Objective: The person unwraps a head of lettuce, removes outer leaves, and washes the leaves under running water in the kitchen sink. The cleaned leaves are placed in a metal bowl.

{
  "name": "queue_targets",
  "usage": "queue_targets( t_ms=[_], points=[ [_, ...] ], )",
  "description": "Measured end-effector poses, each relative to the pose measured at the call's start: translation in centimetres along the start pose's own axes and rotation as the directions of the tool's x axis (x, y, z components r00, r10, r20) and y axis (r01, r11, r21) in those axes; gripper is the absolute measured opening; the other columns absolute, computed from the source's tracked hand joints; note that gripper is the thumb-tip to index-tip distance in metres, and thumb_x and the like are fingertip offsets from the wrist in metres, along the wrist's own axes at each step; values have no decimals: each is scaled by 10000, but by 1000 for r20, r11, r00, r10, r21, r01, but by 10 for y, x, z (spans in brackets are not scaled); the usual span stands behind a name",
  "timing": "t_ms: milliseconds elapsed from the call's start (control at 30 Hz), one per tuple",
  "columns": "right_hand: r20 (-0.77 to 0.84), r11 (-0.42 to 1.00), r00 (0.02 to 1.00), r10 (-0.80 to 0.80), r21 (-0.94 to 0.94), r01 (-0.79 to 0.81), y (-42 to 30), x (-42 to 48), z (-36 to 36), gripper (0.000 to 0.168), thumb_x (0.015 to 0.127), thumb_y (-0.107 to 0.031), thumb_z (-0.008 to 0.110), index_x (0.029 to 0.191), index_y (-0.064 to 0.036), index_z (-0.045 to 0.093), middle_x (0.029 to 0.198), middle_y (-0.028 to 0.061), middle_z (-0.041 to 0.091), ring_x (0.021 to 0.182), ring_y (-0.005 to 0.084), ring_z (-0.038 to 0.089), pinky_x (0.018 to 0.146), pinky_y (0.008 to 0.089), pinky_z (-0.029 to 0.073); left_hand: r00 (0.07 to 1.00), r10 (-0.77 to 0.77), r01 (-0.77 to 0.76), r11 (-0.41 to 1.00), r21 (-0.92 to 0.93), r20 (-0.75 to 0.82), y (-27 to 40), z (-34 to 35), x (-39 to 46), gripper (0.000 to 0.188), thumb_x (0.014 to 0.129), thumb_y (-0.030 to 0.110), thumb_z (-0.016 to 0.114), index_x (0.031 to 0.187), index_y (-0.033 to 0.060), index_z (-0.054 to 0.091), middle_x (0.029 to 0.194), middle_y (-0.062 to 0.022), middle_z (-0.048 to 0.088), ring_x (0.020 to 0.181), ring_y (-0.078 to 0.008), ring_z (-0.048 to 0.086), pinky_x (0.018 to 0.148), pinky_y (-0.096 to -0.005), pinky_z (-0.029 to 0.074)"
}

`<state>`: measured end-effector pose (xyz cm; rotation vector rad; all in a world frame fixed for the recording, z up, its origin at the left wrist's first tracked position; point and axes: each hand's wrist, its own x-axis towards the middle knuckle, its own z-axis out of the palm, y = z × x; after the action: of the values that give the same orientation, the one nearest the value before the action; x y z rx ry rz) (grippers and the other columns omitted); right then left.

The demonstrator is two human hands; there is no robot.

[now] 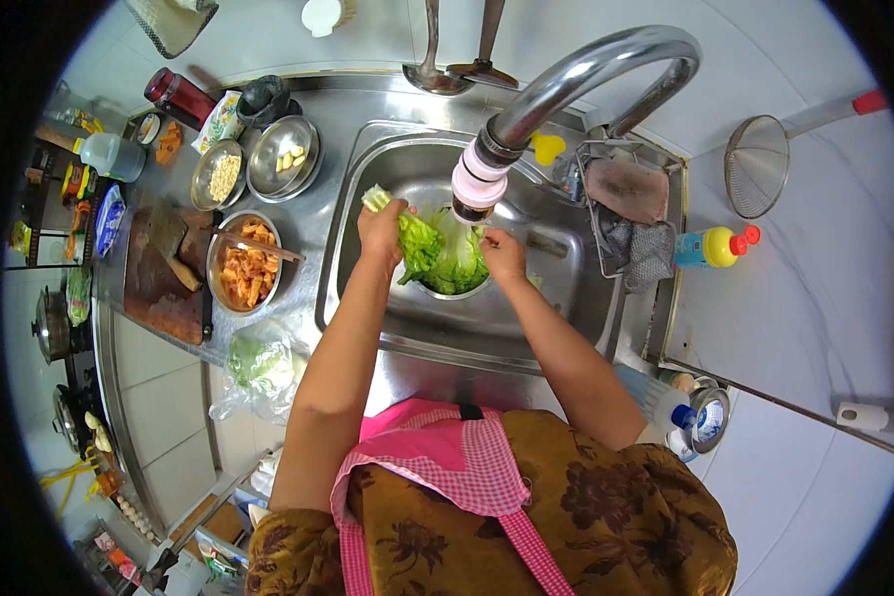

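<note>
My left hand (381,232) grips the pale stem end of a lettuce head (419,242) over the left half of the steel sink (603,298). Its green leaves hang into a round metal bowl (458,295) that stands in the sink. At the bowl's right edge, my right hand (503,256) has its fingertips pinched at the edge of loose lettuce leaves (458,257). The chrome faucet (603,63) arches above, its pink and white nozzle (479,182) over the bowl's far side; whether water runs I cannot tell.
Left of the sink are a bowl of marinated meat pieces (247,277) with chopsticks, a cleaver (165,238) on a wooden cutting board (145,290), and bowls of chopped garlic (226,177) and cloves (290,158). A wire rack (603,249) holds scrubbers at the right. Bagged greens (257,365) lie near my left forearm.
</note>
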<state>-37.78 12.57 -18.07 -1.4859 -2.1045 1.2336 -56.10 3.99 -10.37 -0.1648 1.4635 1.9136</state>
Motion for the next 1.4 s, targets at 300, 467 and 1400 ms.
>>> queue_targets(
  t_ms=[300, 467, 1400],
  points=[
    [-19, 883, 993, -119, -459, 97, -19, 14, 43, 359, 735, -346, 634, 990, -95, 609, 1017, 134, 614, 959, 327, 576, 828, 418, 461, 986, -117, 133, 982, 131, -123, -35, -46, -23, 207, 729, 57, 652, 903, 37, 544, 743, -67, 566, 603, -196, 576, 531, -329, 476],
    [62, 850, 996, -63, -519, 86, -31, 23, 65, 697, 713, -570, 581, 1281, -190, 439, 1230, 105, 532, 1120, 277, 513, 918, 373, 421, 981, -127, 151, 974, 168, -146, -36, -49, -19, 216, 741, 100, 686, 898, 41, 549, 741, -58, 572, 591, -180, 569, 525, -316, 471],
    [402, 833, 852, -335, 549, 69, -69, 33, -23, 282, 766, -51, 608, 1042, 10, 610, 896, 40, 636, 779, 112, 560, 714, 274, 446, 980, 60, -132, 906, 403, 187, 1, 36, 4, 265, 676, 15, 676, 924, -8, 586, 819, -83, 632, 692, -163, 603, 607, -301, 486]
  ],
)
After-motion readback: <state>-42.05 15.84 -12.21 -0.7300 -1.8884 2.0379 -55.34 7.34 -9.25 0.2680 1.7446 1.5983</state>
